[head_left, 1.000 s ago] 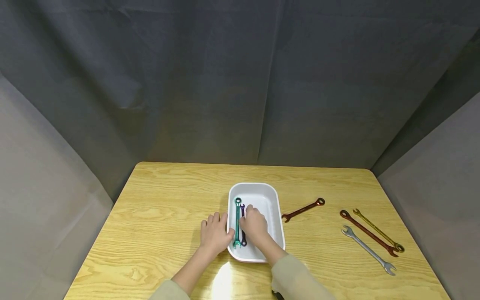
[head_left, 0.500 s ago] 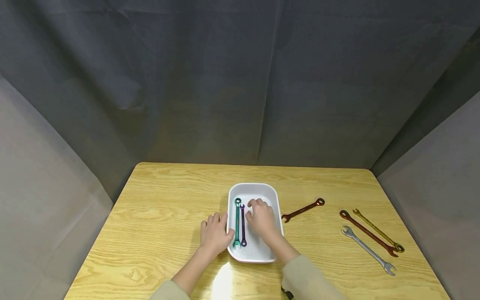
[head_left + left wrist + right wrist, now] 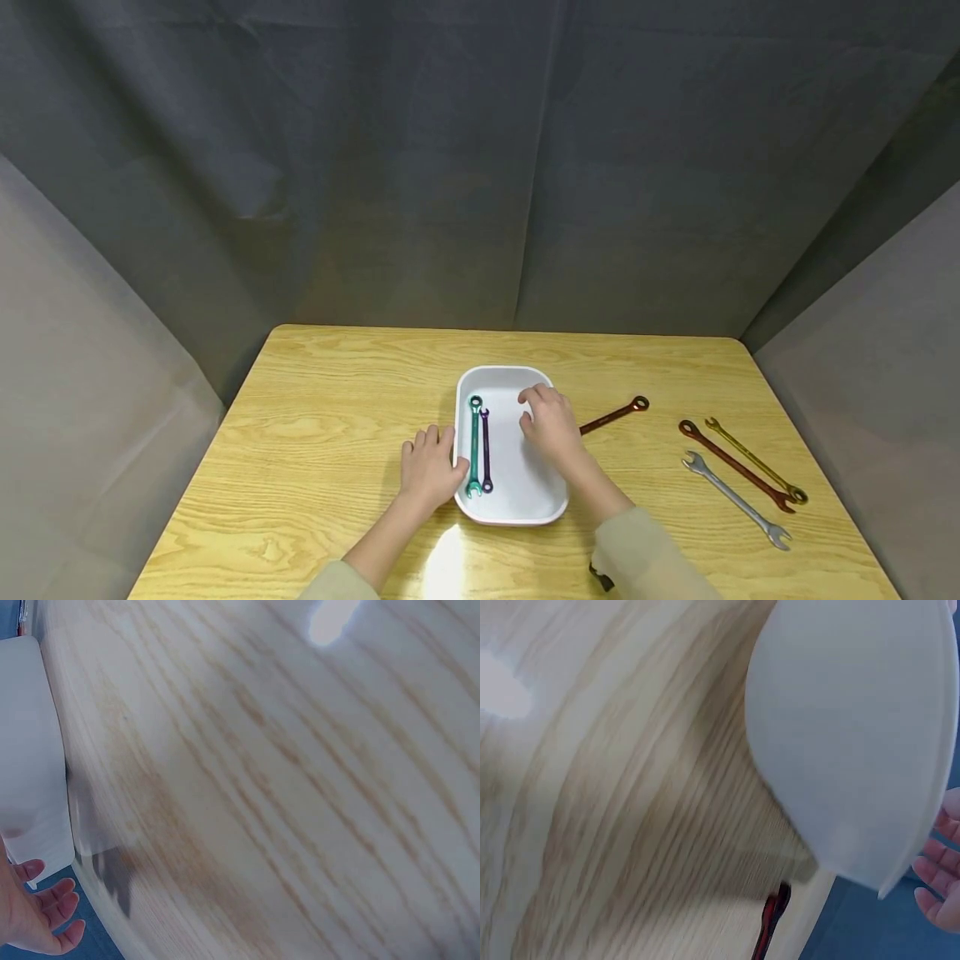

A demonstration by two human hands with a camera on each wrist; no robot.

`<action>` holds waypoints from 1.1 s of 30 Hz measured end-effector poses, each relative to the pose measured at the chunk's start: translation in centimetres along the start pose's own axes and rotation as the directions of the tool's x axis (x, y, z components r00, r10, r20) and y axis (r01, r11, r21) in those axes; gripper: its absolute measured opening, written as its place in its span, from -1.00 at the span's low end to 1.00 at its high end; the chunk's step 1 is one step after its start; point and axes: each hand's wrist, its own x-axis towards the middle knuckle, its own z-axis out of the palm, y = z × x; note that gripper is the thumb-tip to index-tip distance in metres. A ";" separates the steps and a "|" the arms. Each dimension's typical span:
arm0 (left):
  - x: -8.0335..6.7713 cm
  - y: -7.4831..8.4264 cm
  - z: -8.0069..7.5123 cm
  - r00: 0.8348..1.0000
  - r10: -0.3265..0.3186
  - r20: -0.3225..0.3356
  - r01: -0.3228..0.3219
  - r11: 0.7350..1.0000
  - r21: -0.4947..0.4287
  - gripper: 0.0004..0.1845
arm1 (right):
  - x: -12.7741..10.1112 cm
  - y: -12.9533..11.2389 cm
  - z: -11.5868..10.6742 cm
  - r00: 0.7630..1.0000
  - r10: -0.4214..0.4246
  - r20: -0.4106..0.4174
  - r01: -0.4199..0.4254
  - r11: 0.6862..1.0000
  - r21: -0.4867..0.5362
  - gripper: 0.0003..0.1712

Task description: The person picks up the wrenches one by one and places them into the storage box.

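Note:
A white tray (image 3: 513,508) sits on the wooden table. Inside it a green wrench (image 3: 475,446) and a shorter purple wrench (image 3: 486,450) lie side by side along the left wall. My left hand (image 3: 429,472) holds the tray's left edge, thumb over the rim and fingers outside. Over the right side of the tray hovers my right hand (image 3: 551,425), its fingers loosely bent with nothing between them. A red wrench (image 3: 611,417) lies just right of the tray, its near end hidden by the right hand. In the right wrist view, the right hand (image 3: 943,874) shows beyond the tray wall.
Farther right on the table lie a silver wrench (image 3: 735,498), another red wrench (image 3: 735,465) and a yellow wrench (image 3: 756,458), slanting alike. Grey curtains (image 3: 480,208) stand behind the table and at both sides.
My right hand has let go of the purple wrench and moved right, away from it. The purple wrench stays beside the green one. My left hand has not moved.

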 end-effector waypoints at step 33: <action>0.0 0.1 0.0 1.000 -0.011 0.016 0.011 1.000 -0.004 -0.44 | -2.8 10.2 -1.3 0.990 0.074 0.119 -0.061 0.992 -0.112 -0.60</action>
